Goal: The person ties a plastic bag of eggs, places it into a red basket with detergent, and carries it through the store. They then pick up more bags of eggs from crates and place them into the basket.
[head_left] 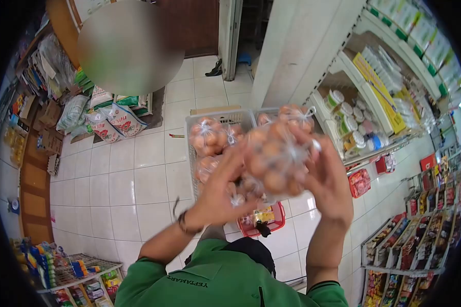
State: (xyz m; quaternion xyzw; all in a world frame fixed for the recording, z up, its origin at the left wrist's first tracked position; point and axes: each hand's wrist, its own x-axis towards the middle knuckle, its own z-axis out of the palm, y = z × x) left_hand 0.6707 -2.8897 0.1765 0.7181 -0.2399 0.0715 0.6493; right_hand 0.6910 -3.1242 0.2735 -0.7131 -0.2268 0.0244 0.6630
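Note:
A clear plastic bag of brown eggs (274, 158), somewhat blurred, is raised in front of me between both hands. My left hand (217, 192) curves around the bag's left side, thumb low and fingers higher up. On the other side, my right hand (328, 176) grips the bag with bent fingers near its knotted top. Beneath stands a grey plastic crate (191, 169) with more bagged eggs (207, 135) in it. A second crate (256, 113) beside it, partly hidden by the held bag, also has bagged eggs (296, 117).
A red basket (280, 222) with packets sits on the tiled floor (151, 187) close to my body. Shelves with jars (346, 115) rise at the right, snack racks (410, 230) below them. Printed sacks (120, 123) lie at the left near a blurred-out person.

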